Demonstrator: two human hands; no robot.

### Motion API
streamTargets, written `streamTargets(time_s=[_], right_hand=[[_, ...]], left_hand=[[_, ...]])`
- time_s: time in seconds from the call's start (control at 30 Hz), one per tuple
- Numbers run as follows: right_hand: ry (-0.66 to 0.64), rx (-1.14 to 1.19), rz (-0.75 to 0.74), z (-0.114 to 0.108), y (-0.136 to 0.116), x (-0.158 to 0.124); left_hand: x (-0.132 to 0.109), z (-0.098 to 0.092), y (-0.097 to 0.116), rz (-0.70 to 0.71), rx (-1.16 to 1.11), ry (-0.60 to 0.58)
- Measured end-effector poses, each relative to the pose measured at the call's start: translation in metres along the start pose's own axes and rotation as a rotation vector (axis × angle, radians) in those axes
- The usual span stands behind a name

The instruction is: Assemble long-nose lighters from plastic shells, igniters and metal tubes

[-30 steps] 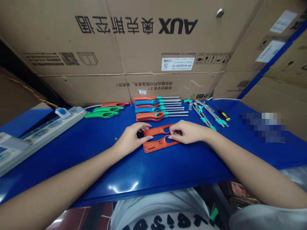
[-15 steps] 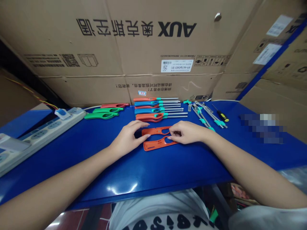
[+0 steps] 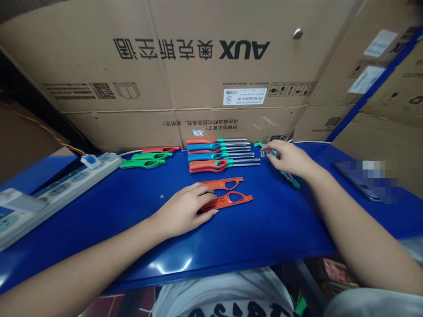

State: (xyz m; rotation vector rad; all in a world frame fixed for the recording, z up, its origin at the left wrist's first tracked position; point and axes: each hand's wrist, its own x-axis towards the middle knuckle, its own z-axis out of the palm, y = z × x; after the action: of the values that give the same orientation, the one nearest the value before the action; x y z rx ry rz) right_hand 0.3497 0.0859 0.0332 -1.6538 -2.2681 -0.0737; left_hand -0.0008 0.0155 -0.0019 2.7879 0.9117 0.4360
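Note:
Two orange lighter casing halves lie with their hollow insides up on the blue table; the far half (image 3: 228, 183) is partly under my left fingers. My left hand (image 3: 188, 207) curls over the left end of the near half (image 3: 231, 200), thumb along its front edge. Further right, my right hand (image 3: 286, 158) hovers over metal lighter tubes with green fittings (image 3: 291, 179), thumb and forefinger apart. Most of those tubes are hidden behind it. A small clear piece (image 3: 262, 153) shows beside its fingertips.
Assembled lighters (image 3: 208, 166) in orange, blue and red lie in a row at the back. Green and red casings (image 3: 145, 163) sit left of them, near a white power strip (image 3: 66, 187). Tiny metal bits (image 3: 161, 197) lie left of my hand; a dark flat object (image 3: 357, 180) is at right.
My right hand has left the orange casing halves and moved right and back to the metal tubes. My left hand has come down over the left ends of the halves.

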Motion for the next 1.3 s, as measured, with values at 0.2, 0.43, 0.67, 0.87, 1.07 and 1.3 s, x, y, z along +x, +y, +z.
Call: streamTargets(time_s=[0.2,0.43,0.67,0.87,1.07,1.3], right_hand=[[-0.046,-0.114,0.429,-0.013,0.036,0.002],[-0.006,-0.113,0.616,-0.02,0.053,0.001],[-0.247,-0.102,0.59,-0.008,0.061,0.002],[-0.369,-0.104,0.582,0.002,0.049,0.005],[-0.4,-0.147,0.61,0.01,0.042,0.009],[-0.398,-0.065,0.722,0.01,0.038,0.012]], left_hand=[[0.001,-0.002,0.0,0.002,-0.015,-0.009],[0.001,-0.002,-0.003,-0.003,-0.031,-0.008],[0.001,-0.004,-0.007,-0.005,-0.054,-0.024],[0.002,-0.008,-0.008,-0.015,-0.027,-0.024],[0.002,-0.007,-0.01,-0.014,-0.02,-0.026],[0.002,-0.006,-0.012,0.009,-0.032,-0.017]])
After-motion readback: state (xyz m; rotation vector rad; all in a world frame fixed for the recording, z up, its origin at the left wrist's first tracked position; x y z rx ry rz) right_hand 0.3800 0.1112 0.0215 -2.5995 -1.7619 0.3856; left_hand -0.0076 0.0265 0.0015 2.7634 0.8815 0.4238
